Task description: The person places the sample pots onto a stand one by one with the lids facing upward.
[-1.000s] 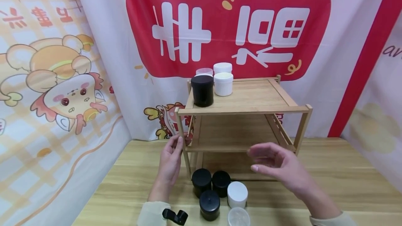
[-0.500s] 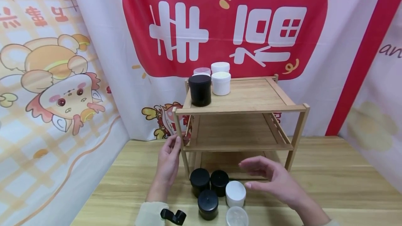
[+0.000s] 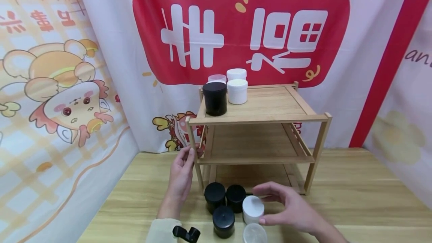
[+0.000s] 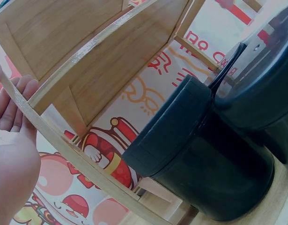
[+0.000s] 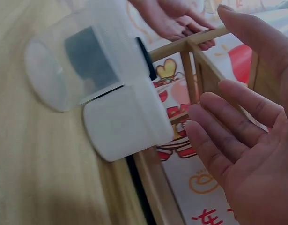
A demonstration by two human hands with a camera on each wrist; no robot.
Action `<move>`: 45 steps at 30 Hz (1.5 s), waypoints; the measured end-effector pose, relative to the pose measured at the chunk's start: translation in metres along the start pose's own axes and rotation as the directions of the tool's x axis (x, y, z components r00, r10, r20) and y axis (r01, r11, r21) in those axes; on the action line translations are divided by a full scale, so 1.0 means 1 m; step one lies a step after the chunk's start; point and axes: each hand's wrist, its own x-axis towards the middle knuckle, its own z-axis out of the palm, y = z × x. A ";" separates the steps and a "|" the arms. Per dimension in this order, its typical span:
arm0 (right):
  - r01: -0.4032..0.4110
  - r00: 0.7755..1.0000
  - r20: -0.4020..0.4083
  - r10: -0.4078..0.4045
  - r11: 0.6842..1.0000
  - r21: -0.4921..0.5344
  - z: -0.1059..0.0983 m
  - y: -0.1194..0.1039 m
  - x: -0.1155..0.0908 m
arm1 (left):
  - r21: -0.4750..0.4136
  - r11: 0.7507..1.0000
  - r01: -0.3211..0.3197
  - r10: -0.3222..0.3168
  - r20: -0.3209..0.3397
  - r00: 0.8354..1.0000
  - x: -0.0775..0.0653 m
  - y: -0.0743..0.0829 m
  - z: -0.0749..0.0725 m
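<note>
My left hand [image 3: 181, 173] grips the front left post of a three-tier wooden shelf [image 3: 263, 120]; in the left wrist view its fingers [image 4: 25, 86] lie behind that post. On the table before the shelf stands a white lidded jar [image 3: 253, 209]. My right hand [image 3: 287, 207] is beside this jar on its right, thumb and fingers spread apart. In the right wrist view the fingers [image 5: 218, 136] are apart from the white jar [image 5: 125, 122]. A clear jar [image 3: 255, 233] stands just in front of it, cut by the lower frame edge.
Several black jars [image 3: 224, 221] stand left of the white one. On the shelf's top tier, at the left, are a black jar [image 3: 215, 99], white jars [image 3: 237, 92] and a clear-lidded one [image 3: 217, 78]. Printed cloth [image 3: 114, 29] hangs behind and at the sides.
My right hand has come down and to the left, from in front of the shelf's middle tier to beside the white jar. The left hand has stayed on the post.
</note>
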 end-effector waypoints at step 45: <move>-0.191 0.981 -0.031 0.191 0.981 0.029 0.016 0.054 0.005 | 0.004 1.000 0.001 -0.002 0.005 1.000 -0.001 0.001 0.000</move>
